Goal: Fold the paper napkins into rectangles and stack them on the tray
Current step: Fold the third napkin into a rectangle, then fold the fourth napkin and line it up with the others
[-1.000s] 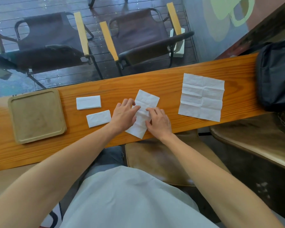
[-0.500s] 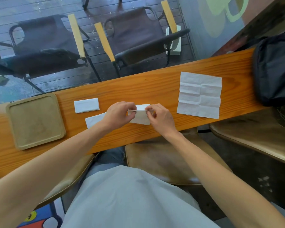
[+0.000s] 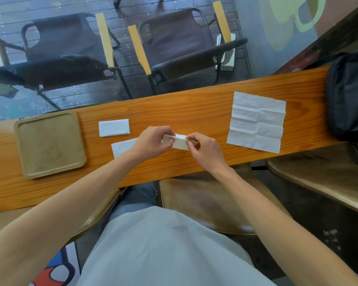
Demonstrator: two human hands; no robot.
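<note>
A part-folded napkin (image 3: 179, 141) was pinched between both hands just above the counter (image 3: 194, 112), near its front edge, approx. mid-length. The left hand (image 3: 151, 142) was curled round the napkin's left end, thumb and fingertips closed on it; the right hand (image 3: 207, 150) was pinched on the right end, fingers bent. The paper was held raised at its top edge, lower edge close to the wood, prob. so the layers could be lined up before the next crease was pressed; this is a judgement only.

Just left of the hands, a folded napkin (image 3: 122, 147) lay flat, partly hidden by the left wrist. A second folded rectangle (image 3: 114, 127) was set just behind it, toward the counter's back edge. Neither was on the tray (image 3: 50, 143), which sat at the counter's left end with nothing seen in it; the folded pieces were prob. parked beside it for stacking later. So stacking was not yet begun.

To the right, an unfolded napkin (image 3: 256, 121) was spread flat w/ crease lines showing, well apart from the hands, apparently waiting its turn. A black bag (image 3: 349, 96) was resting at the counter's right end. Chairs (image 3: 174, 44) were visible beyond the back edge.
</note>
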